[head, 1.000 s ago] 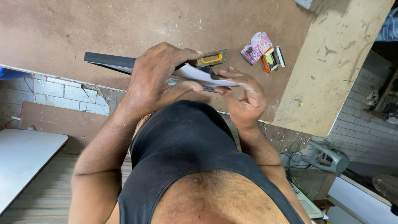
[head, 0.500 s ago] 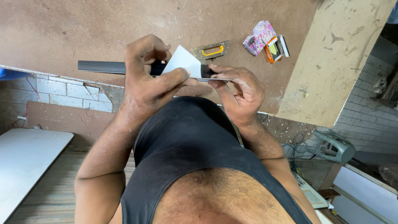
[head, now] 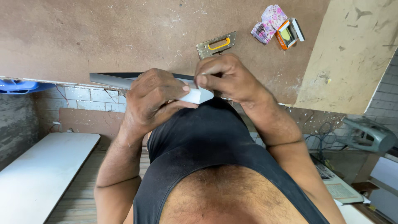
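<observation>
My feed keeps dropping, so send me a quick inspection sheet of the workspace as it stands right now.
Surface: brown board worktop, scratched, with small chips scattered on it.
Job's things: long grey strip along the worktop edge; white sheet folded between both hands.
Clutter: metal tool with orange handle; small packets and boxes near the top right.
Grippers: left hand closed on the strip and sheet; right hand with fingers pinching the sheet's upper edge.
Cables: dark cables on the floor at right.
Surroundings: pale panel, white board, brick wall, blue object, grey machine.
</observation>
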